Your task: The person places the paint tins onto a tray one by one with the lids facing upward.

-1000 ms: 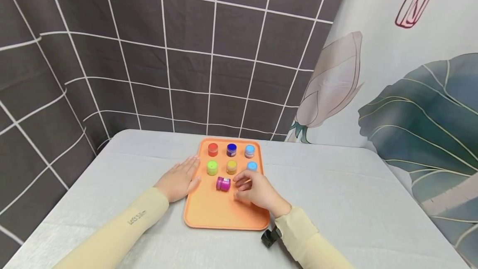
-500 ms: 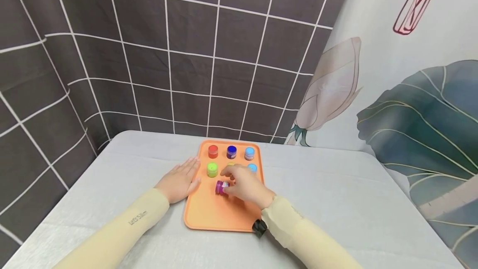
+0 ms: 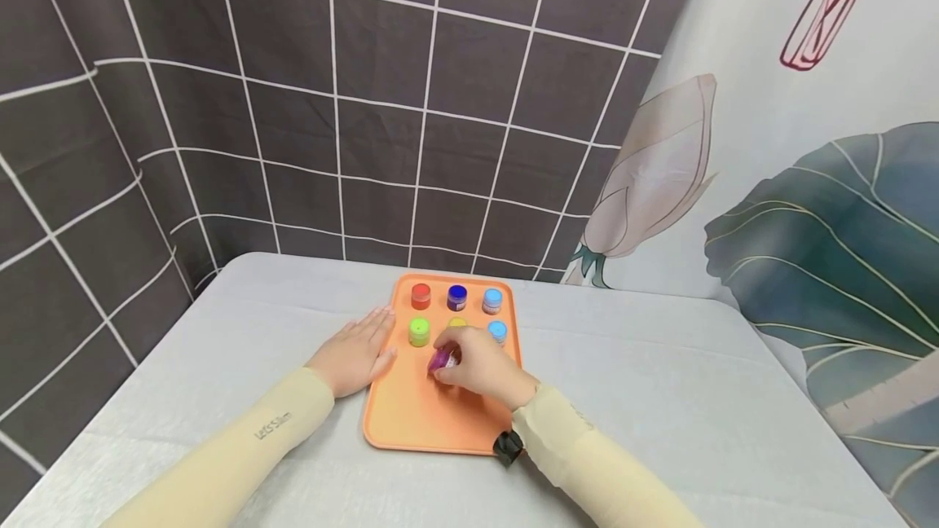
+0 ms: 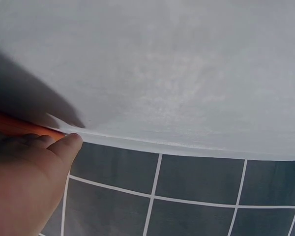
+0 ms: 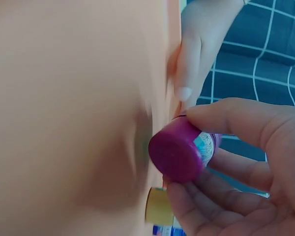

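An orange tray (image 3: 425,418) lies on the grey table, carrying several small paint jars. My right hand (image 3: 473,365) grips the purple jar (image 3: 442,360) near the tray's middle; in the right wrist view the purple jar (image 5: 183,152) sits tilted between thumb and fingers, just off the tray (image 5: 64,108). Red (image 3: 421,296), dark blue (image 3: 457,297) and light blue (image 3: 492,301) jars form the far row. A green jar (image 3: 419,332), a yellow jar (image 3: 457,323) partly hidden by my hand, and a blue jar (image 3: 498,331) form the second row. My left hand (image 3: 357,355) rests flat against the tray's left edge.
The grey table (image 3: 660,398) extends to the right and left of the tray. A dark grid-patterned cloth (image 3: 330,104) hangs behind and on the left. A floral curtain (image 3: 807,186) hangs on the right.
My right hand moved left across the tray, closed on the purple jar that lay on its side, and lifted it slightly. The left hand stayed put.
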The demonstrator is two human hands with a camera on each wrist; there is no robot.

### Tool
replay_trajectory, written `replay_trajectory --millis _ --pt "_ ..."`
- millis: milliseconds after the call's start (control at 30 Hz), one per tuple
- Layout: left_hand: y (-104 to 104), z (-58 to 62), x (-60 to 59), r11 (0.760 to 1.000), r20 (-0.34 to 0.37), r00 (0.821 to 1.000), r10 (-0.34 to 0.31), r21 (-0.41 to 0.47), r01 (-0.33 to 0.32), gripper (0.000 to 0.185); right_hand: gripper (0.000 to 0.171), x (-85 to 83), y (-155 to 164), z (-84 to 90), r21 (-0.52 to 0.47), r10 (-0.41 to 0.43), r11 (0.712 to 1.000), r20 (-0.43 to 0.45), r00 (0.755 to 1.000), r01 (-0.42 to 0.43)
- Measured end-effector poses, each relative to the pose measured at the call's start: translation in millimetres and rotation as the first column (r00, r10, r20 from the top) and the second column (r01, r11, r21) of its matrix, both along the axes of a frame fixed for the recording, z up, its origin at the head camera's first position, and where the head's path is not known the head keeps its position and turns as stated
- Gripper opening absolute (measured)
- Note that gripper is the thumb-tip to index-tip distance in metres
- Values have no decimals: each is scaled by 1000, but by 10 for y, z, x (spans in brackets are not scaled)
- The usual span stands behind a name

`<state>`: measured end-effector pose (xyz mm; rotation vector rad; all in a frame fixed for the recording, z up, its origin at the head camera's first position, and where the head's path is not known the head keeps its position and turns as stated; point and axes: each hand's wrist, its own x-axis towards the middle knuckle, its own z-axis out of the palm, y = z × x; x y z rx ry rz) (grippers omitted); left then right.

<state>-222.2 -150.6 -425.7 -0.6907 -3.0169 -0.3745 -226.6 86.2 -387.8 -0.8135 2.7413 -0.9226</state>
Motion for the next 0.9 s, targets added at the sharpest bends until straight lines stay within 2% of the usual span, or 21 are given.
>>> replay_trajectory --millis 233,567,700,800,900 --pt "-4 -31 -30 1000 -12 1000 -10 -2 10 63 34 19 195 -44 -126 -70 989 107 992 83" --pt "-47 -57 -81 1000 -4 1000 -19 -4 19 64 38 36 354 -55 -119 -71 989 143 987 88" --pt "-58 -40 -76 999 -7 1000 -20 -36 20 64 34 -10 466 4 -133 -63 989 65 996 71" --pt "-80 -12 -79 996 -40 999 -20 -85 16 63 23 -96 610 46 -119 -119 986 -31 992 114" --pt "-110 38 -101 992 -97 995 -17 -128 5 59 19 -232 828 55 -94 -188 980 -119 975 178"
